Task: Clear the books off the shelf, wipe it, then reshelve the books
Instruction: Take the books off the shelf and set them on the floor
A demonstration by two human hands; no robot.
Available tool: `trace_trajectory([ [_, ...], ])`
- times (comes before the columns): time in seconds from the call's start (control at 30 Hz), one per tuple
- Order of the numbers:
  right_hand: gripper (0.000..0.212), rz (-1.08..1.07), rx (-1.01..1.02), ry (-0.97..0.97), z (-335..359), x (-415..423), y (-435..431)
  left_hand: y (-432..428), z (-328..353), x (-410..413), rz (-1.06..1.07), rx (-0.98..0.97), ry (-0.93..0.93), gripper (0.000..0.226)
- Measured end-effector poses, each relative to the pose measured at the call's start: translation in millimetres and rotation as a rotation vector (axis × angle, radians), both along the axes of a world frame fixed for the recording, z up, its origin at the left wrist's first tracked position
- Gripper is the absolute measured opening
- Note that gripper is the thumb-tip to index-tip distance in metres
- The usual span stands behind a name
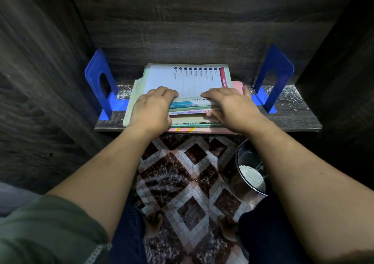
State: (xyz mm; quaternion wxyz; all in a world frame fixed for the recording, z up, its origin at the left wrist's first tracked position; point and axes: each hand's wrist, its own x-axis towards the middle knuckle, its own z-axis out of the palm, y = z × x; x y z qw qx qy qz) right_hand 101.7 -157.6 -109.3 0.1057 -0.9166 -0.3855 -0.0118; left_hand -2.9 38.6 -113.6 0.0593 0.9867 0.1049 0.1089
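A stack of several books point(188, 81) lies flat in the middle of a dark wooden shelf point(299, 120), spines toward me. My left hand point(153, 108) grips the stack's near left part, fingers curled over the top books and thumb at the spines. My right hand point(230, 106) grips the near right part the same way, its thumb pressed between the spines. White dust or crumbs speckle the shelf on both sides of the stack.
Two blue metal bookends, a left bookend point(101, 81) and a right bookend point(273, 77), stand on either side of the books. Dark wooden walls enclose the shelf. Below are a patterned carpet point(182, 172), my feet, and a black bin point(251, 170) holding something white at the right.
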Motion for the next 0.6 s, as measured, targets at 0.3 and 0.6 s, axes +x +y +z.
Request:
trace_trajectory([
  [0.3,0.054,-0.022,-0.009,-0.224,-3,-16,12,-5,-5,9,0.125,0.097,-0.079,0.051],
  [0.6,0.06,-0.069,-0.056,-0.17,-10,-13,16,-31,9,7,0.097,0.283,0.016,0.046],
])
